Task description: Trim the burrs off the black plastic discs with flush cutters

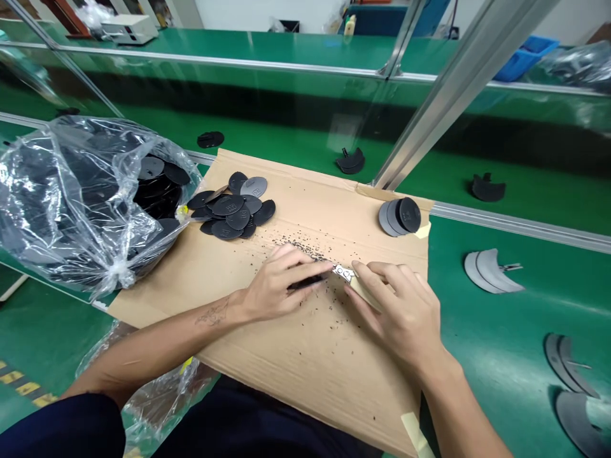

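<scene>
My left hand [284, 283] is closed around a dark plastic disc [308, 281], mostly hidden by the fingers, over the cardboard sheet [267, 346]. In my right hand [398, 305] is a pair of small nippers [342, 273] with a bright metal head and a pale yellowish handle. The metal head reaches left to the fingertips of my left hand, at the disc's edge. Small black plastic scraps [305, 249] lie scattered beneath and beyond both hands. A loose pile of black discs [231, 207] is at the left, and a neater, leaning stack of discs [400, 216] stands at the right.
A clear plastic bag [71, 197] full of black discs bulges at the left. An aluminium post [429, 121] rises behind the cardboard. On the green conveyor surface [515, 331] rest several curved dark parts, including a paired one [489, 270]. Farther back is a blue bin [525, 58].
</scene>
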A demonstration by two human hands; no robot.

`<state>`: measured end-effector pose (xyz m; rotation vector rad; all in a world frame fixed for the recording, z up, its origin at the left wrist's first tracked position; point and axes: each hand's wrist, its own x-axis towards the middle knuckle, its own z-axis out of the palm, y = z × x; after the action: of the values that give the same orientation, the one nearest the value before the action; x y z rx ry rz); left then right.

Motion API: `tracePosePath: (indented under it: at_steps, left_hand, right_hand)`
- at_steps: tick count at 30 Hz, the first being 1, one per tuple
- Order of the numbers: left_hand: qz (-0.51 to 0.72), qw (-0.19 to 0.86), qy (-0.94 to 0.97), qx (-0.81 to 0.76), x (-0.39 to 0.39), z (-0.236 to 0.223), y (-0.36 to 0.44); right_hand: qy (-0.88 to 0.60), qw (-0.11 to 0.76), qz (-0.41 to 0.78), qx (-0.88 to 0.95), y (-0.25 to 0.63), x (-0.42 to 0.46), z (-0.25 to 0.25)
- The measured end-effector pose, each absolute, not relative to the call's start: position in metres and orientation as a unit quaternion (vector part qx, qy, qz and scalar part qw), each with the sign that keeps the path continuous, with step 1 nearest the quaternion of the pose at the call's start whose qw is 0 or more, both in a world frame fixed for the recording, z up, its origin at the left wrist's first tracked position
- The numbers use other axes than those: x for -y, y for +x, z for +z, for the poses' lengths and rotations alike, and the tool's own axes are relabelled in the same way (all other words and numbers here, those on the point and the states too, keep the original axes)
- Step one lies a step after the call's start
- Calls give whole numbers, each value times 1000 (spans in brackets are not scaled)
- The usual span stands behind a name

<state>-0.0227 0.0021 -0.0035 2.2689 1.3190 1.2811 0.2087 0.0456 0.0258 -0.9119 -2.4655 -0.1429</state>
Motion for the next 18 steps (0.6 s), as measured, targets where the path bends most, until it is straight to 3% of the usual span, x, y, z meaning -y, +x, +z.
tracePosePath:
  at_steps: [3, 6, 11, 14, 18]
  left_hand:
    - [472, 164, 713, -492, -2, 1, -24]
    - [558, 303, 593, -496, -5, 3, -24]
    - [616, 486, 427, -450, -13, -1, -23]
    - [570, 529, 433, -456, -10, 0, -22]
    - [531, 503, 508, -455, -4, 2, -22]
  right_hand:
    - [-352, 264, -36, 897, 210, -47, 24]
    - [-378, 292, 12, 878, 210, -48, 22]
    - [-422, 347, 267, 794, 204, -42, 26]
    - [-385, 350, 452, 724, 198, -34, 28]
    - [-340, 344, 545, 685, 196, -30, 27]
